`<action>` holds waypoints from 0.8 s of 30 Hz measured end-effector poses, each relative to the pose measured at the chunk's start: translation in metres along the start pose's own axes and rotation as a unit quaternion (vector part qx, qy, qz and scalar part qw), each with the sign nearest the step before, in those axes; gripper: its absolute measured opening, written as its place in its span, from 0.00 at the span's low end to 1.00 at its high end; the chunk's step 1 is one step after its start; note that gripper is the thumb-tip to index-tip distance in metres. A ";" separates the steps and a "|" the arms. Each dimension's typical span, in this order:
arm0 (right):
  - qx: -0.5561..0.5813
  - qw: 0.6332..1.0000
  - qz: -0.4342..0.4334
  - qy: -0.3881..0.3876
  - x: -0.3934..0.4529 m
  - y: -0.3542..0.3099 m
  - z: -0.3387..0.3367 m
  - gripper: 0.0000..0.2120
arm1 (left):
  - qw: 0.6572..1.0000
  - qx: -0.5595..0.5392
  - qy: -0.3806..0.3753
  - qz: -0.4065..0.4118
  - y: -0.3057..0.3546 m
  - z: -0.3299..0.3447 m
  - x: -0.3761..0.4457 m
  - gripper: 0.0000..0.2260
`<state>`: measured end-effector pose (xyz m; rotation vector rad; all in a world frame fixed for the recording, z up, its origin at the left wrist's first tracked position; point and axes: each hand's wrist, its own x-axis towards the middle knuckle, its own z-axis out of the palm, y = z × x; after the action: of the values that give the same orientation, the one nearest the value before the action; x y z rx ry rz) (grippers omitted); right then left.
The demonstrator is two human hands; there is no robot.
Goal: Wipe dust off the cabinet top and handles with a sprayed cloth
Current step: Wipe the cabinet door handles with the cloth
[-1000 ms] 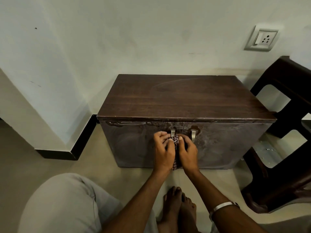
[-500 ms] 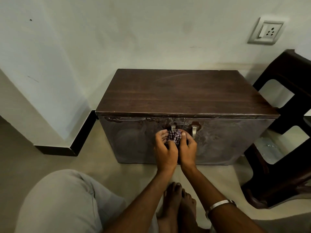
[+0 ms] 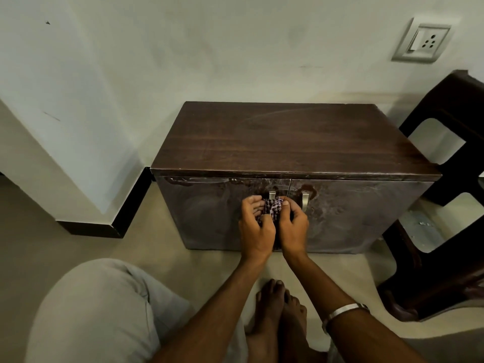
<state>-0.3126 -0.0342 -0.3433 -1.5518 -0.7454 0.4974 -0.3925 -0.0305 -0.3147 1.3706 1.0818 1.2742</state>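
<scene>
At cabinet (image 3: 296, 142) front, left hand (image 3: 255, 226) and right hand (image 3: 293, 227) both grip checked cloth (image 3: 272, 208) bunched over left handle (image 3: 271, 195) (mostly hidden); right handle (image 3: 305, 201) bare, doors smeared, tiled floor (image 3: 31, 247).

A white wall socket (image 3: 421, 42) sits on the far right wall. A dark wooden chair (image 3: 445, 205) stands at right on the beige floor (image 3: 39, 258). A black skirting (image 3: 110, 226) runs along the left wall.
</scene>
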 end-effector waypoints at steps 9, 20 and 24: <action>-0.018 0.998 -0.049 0.018 -0.001 -0.008 0.000 0.18 | 1.000 -0.002 0.001 0.024 0.004 -0.002 0.001 0.19; -0.038 0.998 -0.024 -0.031 -0.009 0.014 -0.004 0.13 | 0.995 0.095 -0.040 0.001 -0.020 -0.006 -0.007 0.18; -0.060 0.997 0.009 -0.053 -0.008 0.021 -0.005 0.13 | 0.992 0.106 -0.056 -0.032 -0.027 -0.006 -0.007 0.18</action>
<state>-0.3110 -0.0439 -0.3643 -1.6553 -0.8557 0.5594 -0.3987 -0.0327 -0.3421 1.5344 1.1988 1.0451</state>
